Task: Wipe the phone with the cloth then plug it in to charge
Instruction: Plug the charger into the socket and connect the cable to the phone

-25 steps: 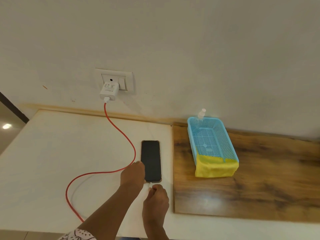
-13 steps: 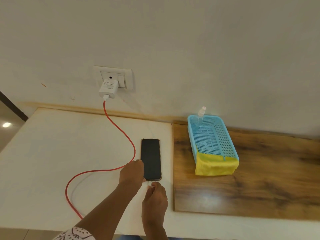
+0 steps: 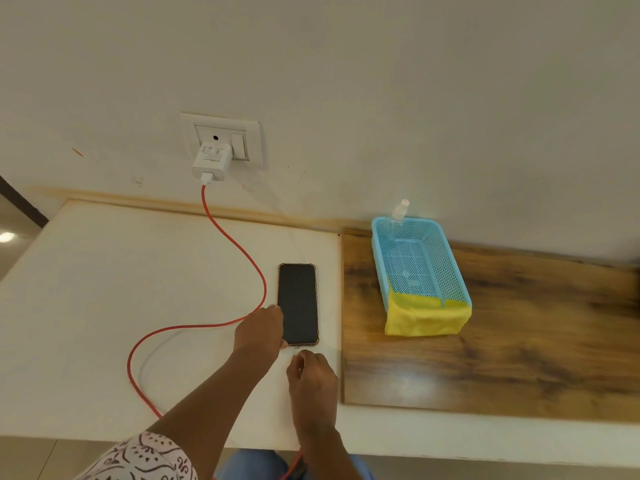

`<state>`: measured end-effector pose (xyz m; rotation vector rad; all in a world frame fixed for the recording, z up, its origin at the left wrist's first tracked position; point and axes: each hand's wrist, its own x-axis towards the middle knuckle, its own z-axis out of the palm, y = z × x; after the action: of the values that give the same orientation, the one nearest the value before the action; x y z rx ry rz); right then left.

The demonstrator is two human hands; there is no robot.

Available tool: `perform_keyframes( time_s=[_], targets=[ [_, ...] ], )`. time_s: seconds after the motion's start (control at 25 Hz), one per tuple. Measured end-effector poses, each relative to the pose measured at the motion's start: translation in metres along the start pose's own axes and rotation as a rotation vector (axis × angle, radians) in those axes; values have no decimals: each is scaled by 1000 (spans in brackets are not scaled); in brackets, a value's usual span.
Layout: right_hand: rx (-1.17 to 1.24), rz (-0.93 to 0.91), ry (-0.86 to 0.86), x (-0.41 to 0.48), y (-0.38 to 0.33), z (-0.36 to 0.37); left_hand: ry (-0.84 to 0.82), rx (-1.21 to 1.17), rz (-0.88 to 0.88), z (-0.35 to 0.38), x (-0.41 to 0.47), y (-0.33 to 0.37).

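Observation:
A black phone (image 3: pixel 298 301) lies flat on the white counter (image 3: pixel 104 292), screen dark. My left hand (image 3: pixel 260 328) rests against the phone's left lower edge and holds it steady. My right hand (image 3: pixel 311 375) sits just below the phone's bottom edge, fingers pinched on the white plug of the red charging cable (image 3: pixel 242 251). The plug tip is at the phone's port; I cannot tell if it is seated. The cable loops left and runs up to a white charger (image 3: pixel 212 161) in the wall socket (image 3: pixel 242 140). A yellow cloth (image 3: pixel 424 317) hangs over the near end of the blue basket (image 3: pixel 450 258).
The blue basket stands on a dark wooden board (image 3: pixel 519 341) at the right, with a small clear spray bottle (image 3: pixel 398 216) at its far end. The wall rises right behind the counter. The counter's front edge runs just below my hands.
Both hands stay at the phone's lower end. My right hand has crept slightly toward the phone's bottom edge with the plug. The view has tilted down a little.

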<state>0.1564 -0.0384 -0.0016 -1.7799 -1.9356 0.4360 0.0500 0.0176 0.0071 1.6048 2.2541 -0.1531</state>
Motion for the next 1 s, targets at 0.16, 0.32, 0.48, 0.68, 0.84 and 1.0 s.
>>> perform_keyframes(
  time_s=[0.16, 0.32, 0.48, 0.68, 0.84, 1.0],
  targets=[
    [79, 57, -58, -1, 6, 5, 0, 0, 0, 0, -1, 0],
    [144, 343, -258, 10, 8, 8, -4, -6, -9, 0, -2, 1],
    [195, 358, -233, 10, 11, 9, 8, -16, -9, 0, -3, 1],
    [216, 327, -177, 5, 8, 12, 7, -14, -8, 0, -3, 1],
    [232, 323, -152, 5, 9, 16, -2, -19, -2, 0, -1, 0],
    [241, 313, -130, 8, 8, 16, 12, -11, 4, 1, -2, -2]
  ],
)
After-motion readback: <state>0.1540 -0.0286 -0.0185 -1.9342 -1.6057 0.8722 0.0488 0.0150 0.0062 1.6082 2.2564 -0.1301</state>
